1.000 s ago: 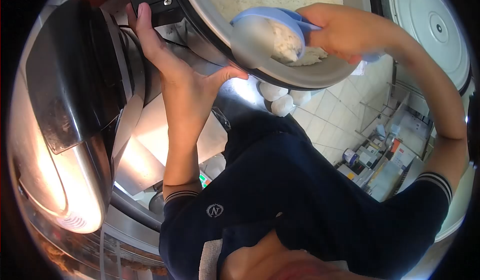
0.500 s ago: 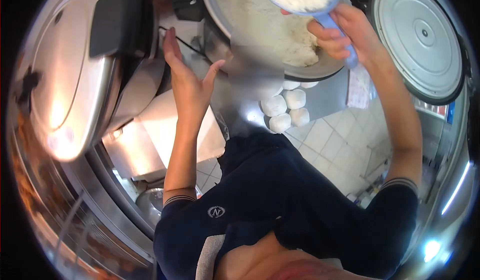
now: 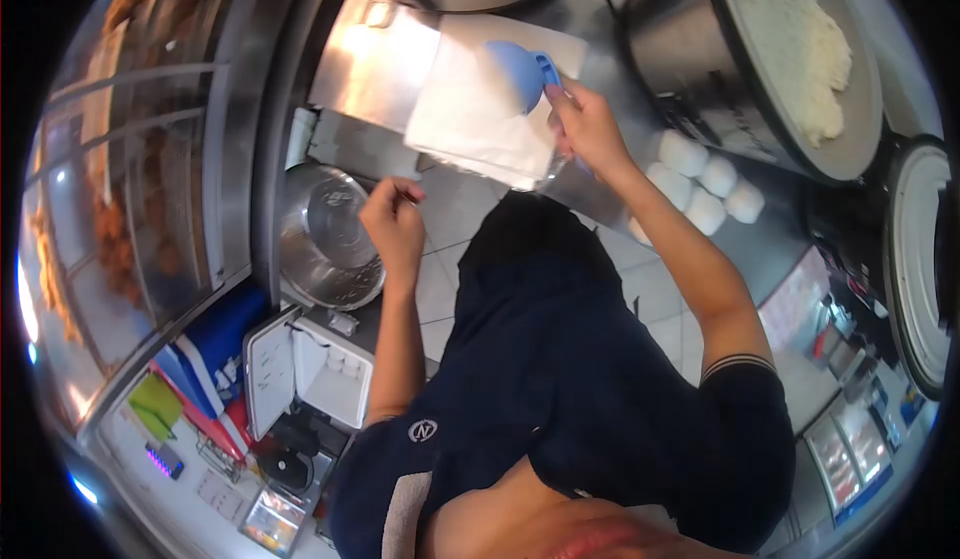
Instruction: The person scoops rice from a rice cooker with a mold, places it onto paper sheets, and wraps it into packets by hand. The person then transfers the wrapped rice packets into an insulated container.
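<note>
My right hand (image 3: 588, 127) grips the handle of a blue plastic scoop (image 3: 520, 77), tipped so that its rounded outside shows. The scoop is over a stack of white paper sheets (image 3: 470, 124) on the steel counter. Whether rice is still inside the scoop, or lies under it, is hidden. My left hand (image 3: 395, 221) is closed with its fingers curled in, and I see nothing in it. It hangs just right of a steel bowl (image 3: 330, 229), below the paper's near edge. To the right stands a large cooker (image 3: 700, 49) of white rice (image 3: 795, 54).
Several white rounded bundles (image 3: 705, 181) sit on the counter beside the cooker. The cooker's round lid (image 3: 920, 259) stands at the far right. A glass display case (image 3: 150, 159) with fried food runs along the left. An open white box (image 3: 330, 374) is at lower left.
My view has turned left. My right hand has carried the rice-filled scoop from the cooker to the paper and tipped it. My left hand, open before, is now curled shut near the steel bowl.
</note>
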`<state>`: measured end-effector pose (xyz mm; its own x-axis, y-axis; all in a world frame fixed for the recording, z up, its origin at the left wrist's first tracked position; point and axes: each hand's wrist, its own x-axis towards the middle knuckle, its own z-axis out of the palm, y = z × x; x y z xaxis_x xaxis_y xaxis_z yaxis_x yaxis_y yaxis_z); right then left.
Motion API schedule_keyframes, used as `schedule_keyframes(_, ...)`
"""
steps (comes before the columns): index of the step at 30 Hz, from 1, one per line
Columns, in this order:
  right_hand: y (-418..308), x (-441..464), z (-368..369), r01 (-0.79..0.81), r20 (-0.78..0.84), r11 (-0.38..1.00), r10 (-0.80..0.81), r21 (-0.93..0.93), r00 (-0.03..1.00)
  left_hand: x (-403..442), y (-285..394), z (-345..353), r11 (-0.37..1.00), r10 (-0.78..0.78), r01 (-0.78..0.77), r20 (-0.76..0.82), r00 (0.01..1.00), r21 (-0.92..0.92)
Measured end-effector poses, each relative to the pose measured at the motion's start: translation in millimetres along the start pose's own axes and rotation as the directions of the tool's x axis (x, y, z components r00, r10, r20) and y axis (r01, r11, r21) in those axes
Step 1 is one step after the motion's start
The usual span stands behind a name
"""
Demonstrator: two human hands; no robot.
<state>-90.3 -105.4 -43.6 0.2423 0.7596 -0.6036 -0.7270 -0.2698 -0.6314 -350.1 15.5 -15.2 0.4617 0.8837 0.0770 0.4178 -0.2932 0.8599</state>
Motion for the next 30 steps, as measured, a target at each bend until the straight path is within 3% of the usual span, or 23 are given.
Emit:
schedule_keyframes(1, 15, 28, -1, 0.367, -0.036, 0.703, -0.487, -0.609, 0.873, -12, -4, -9, 1.000, 0.010, -0.009, -0.019, 1.000, 0.022)
schedule_keyframes(2, 29, 48, -1, 0.378, 0.226, 0.002, -0.799, -0.926, 0.558, -23, -8, -14, 1.000, -0.024, 0.024, -0.009, 1.000, 0.006)
schedule_keyframes(3, 40, 62, -2, 0.391, 0.237, -0.003, -0.799, -0.921, 0.552, -31, -12, -16, 0.998, -0.060, 0.060, 0.001, 0.998, -0.019)
schedule_keyframes(5, 54, 75, -3, 0.085, 0.230, -0.286, -0.524, -0.954, 0.820, -41, -20, -18, 0.999, -0.041, 0.041, 0.025, 0.999, 0.001)
schedule_keyframes(6, 49, 72, 0, 0.081, 0.232, -0.295, -0.525, -0.952, 0.819, -39, -24, -19, 1.000, -0.021, 0.020, 0.059, 0.998, 0.016)
schedule_keyframes(8, 38, 54, 6, 0.006, 0.084, -0.142, -0.551, -0.990, 0.830, -26, -26, -18, 1.000, 0.000, -0.001, 0.078, 0.997, 0.021)
schedule_keyframes(10, 41, 37, -21, 0.169, 0.139, -0.050, -0.811, -0.984, 0.569, -22, -33, -20, 0.999, 0.019, -0.025, 0.134, 0.991, 0.044)
schedule_keyframes(12, 42, 20, -48, 0.163, 0.135, -0.072, -0.900, -0.984, 0.414, -3, -45, -16, 0.997, 0.076, -0.076, 0.149, 0.986, -0.003)
schedule_keyframes(15, 70, 4, -90, 0.037, 0.058, -0.046, -0.883, -0.998, 0.467, 23, -73, -8, 0.989, 0.142, -0.127, 0.227, 0.964, -0.083)
schedule_keyframes(17, 81, 4, -100, -0.217, -0.048, -0.066, -0.875, -0.974, 0.482, 44, -87, 1, 0.951, 0.305, -0.308, 0.279, 0.911, -0.035)
schedule_keyframes(18, 74, 9, -75, -0.415, 0.055, -0.221, -0.925, -0.883, 0.376, 53, -109, 9, 0.947, 0.302, -0.319, 0.413, 0.859, -0.029)
schedule_keyframes(19, 59, 22, -43, -0.413, 0.074, -0.245, -0.919, -0.877, 0.387, 67, -114, 13, 0.952, 0.294, -0.305, 0.398, 0.869, -0.038)
schedule_keyframes(21, 31, 49, 27, -0.064, 0.201, -0.269, -0.838, -0.961, 0.507, 86, -118, 18, 0.804, 0.469, -0.591, 0.546, 0.694, 0.061)
schedule_keyframes(23, 17, 99, 97, 0.176, 0.007, 0.208, -0.627, -0.962, 0.779, 93, -139, 29, 0.801, 0.465, -0.598, 0.602, 0.649, 0.026)
schedule_keyframes(24, 9, 125, 127, 0.219, 0.071, 0.203, -0.560, -0.954, 0.826, 95, -148, 34, 0.793, 0.462, -0.609, 0.652, 0.601, 0.000)
schedule_keyframes(27, -2, 217, 178, 0.054, 0.081, -0.073, -0.455, -0.996, 0.887, 100, -157, 32, 0.682, 0.486, -0.728, 0.700, 0.524, 0.072)
schedule_keyframes(29, -1, 268, 193, -0.085, -0.033, -0.097, -0.441, -0.992, 0.897, 101, -157, 32, 0.685, 0.477, -0.724, 0.699, 0.532, 0.083)
schedule_keyframes(30, -3, 280, 198, -0.080, -0.031, -0.095, -0.438, -0.992, 0.898, 100, -160, 34, 0.663, 0.498, -0.742, 0.682, 0.536, 0.100)
